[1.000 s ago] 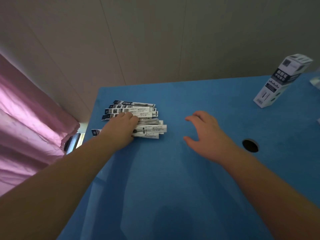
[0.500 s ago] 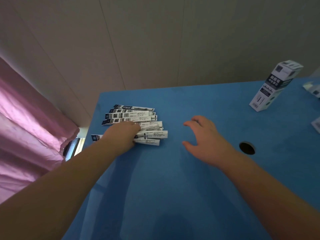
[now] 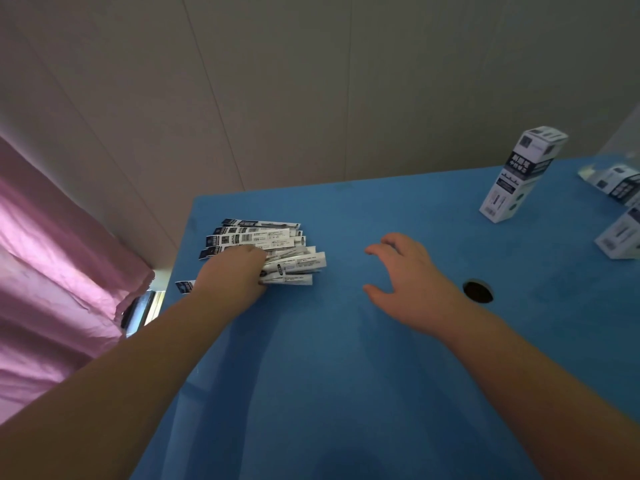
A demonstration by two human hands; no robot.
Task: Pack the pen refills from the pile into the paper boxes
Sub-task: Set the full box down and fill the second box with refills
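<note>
- One view only, from the head, looking down on a blue table (image 3: 346, 358).
- Roughly a dozen pen refills (image 3: 263, 244), in flat printed sleeves, heaped at the far left corner of the table; exact count hard to tell where sleeves overlap.
- Lying mostly parallel, long axis left to right, dark printed ends to the left, white ends fanned out to the right.
- One stray refill (image 3: 184, 286) just beside the table's left edge, half hidden behind the wrist.
- Left hand (image 3: 232, 276) resting on the near side of the pile, knuckles up, fingers curled down into the sleeves; whether pinching any or merely pressing, cannot tell.
- Right hand (image 3: 412, 282) hovering over bare table, well apart from the pile, fingers spread and loosely bent, holding nothing.
- Upright paper box (image 3: 519, 174) standing at the far right, well apart from the pile; two more boxes (image 3: 620, 233) near the right edge, partly cut off.
- Round hole (image 3: 478, 291) in the tabletop near the right wrist.
- Likely very light and thin, somewhat bendable, with glossy wrappers prone to sliding over each other.
- Best taken as a small bundle across the middle, thumb under and fingers over, ends squared with the free hand before feeding into a box.
- Probably risky to grab by one end: fanning, drooping, dropped sleeves.
</note>
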